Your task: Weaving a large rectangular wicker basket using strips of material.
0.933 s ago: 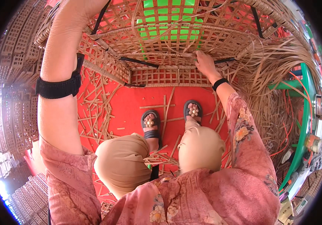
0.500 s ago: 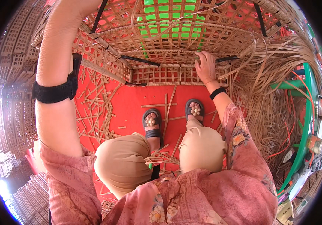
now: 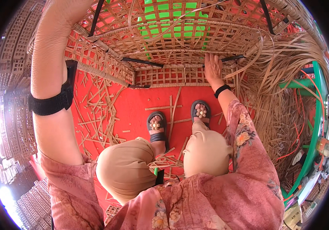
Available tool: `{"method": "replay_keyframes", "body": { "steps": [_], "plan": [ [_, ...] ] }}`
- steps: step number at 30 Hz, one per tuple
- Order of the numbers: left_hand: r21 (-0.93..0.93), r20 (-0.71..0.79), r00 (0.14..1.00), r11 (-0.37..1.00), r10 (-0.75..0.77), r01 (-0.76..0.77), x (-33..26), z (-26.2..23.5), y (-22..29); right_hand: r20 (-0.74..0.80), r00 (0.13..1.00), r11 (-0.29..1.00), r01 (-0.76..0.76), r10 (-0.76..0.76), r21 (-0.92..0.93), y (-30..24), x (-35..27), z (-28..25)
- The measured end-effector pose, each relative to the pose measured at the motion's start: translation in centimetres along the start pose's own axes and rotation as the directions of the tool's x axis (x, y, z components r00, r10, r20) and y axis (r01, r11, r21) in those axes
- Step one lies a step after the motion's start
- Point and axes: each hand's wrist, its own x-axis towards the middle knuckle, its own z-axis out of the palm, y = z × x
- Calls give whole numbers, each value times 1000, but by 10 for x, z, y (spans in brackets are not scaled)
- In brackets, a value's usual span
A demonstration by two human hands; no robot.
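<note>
A large woven cane frame [image 3: 180, 38] with an open lattice and black metal rods stands in front of me on a red floor. My left hand [image 3: 63, 9] reaches up to its upper left rim; the fingers run out of the picture at the top. My right hand [image 3: 212, 66] rests flat on the lower woven panel, fingers spread on the cane next to a black rod [image 3: 231, 58]. Both wrists carry black bands.
Cut cane strips [image 3: 95, 115] litter the red floor around my sandalled feet [image 3: 178, 119]. A heap of loose cane strands [image 3: 283, 84] lies at the right beside a green metal frame [image 3: 314, 126]. Stacked woven panels [image 3: 7, 76] stand at the left.
My right hand has slid a little down and left along the lower panel. My left arm has stayed raised on the rim.
</note>
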Motion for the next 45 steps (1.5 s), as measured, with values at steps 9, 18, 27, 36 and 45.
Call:
{"method": "replay_keyframes", "body": {
  "steps": [9,18,27,36,45],
  "plan": [
    [55,-136,991,998,-5,13,2,3,5,191,954,941,267,-229,-205,16,32,-6],
    [-88,11,990,986,-141,141,6,-5,19,189,844,797,535,-501,-279,59,35,-11],
    [-447,67,962,854,-264,266,14,8,-17,175,735,755,634,-655,164,22,-19,-34],
    [-179,22,999,983,46,-41,21,31,-65,784,524,-261,-850,-333,457,-18,-168,-30],
    [-317,162,947,895,-276,315,29,23,-29,849,426,-468,-709,311,527,15,-368,-47]
  ]
}}
